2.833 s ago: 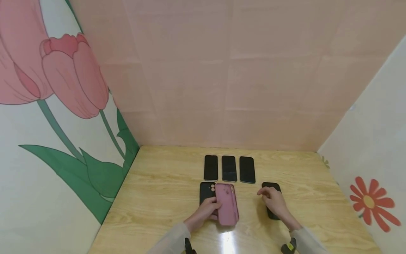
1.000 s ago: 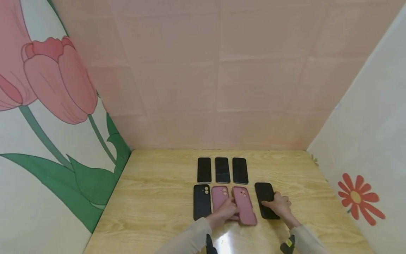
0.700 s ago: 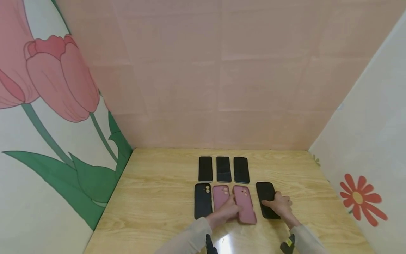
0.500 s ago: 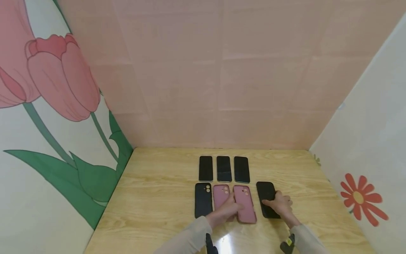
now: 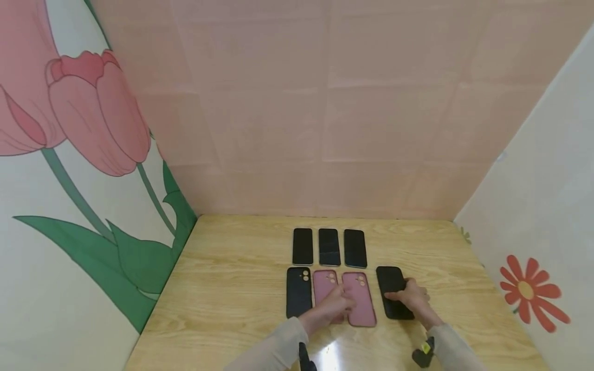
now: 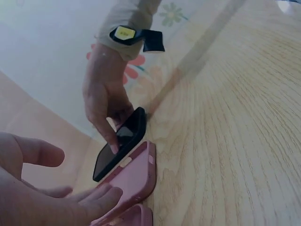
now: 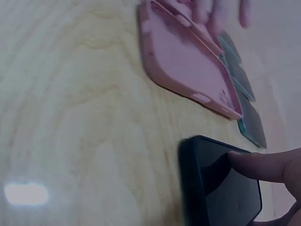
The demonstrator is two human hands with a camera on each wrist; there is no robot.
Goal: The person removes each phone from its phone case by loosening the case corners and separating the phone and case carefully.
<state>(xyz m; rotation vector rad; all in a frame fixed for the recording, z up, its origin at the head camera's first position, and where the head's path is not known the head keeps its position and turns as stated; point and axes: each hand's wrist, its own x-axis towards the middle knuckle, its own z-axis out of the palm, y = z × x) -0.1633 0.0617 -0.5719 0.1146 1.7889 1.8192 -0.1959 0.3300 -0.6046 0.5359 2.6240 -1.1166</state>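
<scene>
Two pink phone cases lie side by side with their hollow insides up. My left hand [image 5: 331, 306] is over them, its fingers above the right pink case [image 5: 359, 304] and its wrist side covering part of the left pink case [image 5: 323, 282]. In the left wrist view its thumb stands apart, with nothing pinched. To the right, my right hand [image 5: 413, 298] grips a phone in a black case [image 5: 391, 281], screen up. The right thumb [image 7: 258, 165] presses on the screen, while the other fingers go round the far side, mostly hidden.
A black phone case [image 5: 298, 296] lies left of the pink ones. Behind them, three dark phones stand in a row: left phone [image 5: 302, 246], middle phone [image 5: 329, 247], right phone [image 5: 355, 248]. The wooden table [image 5: 232, 288] meets walls at the back and sides.
My left hand has laid out the pink cases, once held together, beside the black one and released the right one. My right hand has come to grip the phone at its right edge.
</scene>
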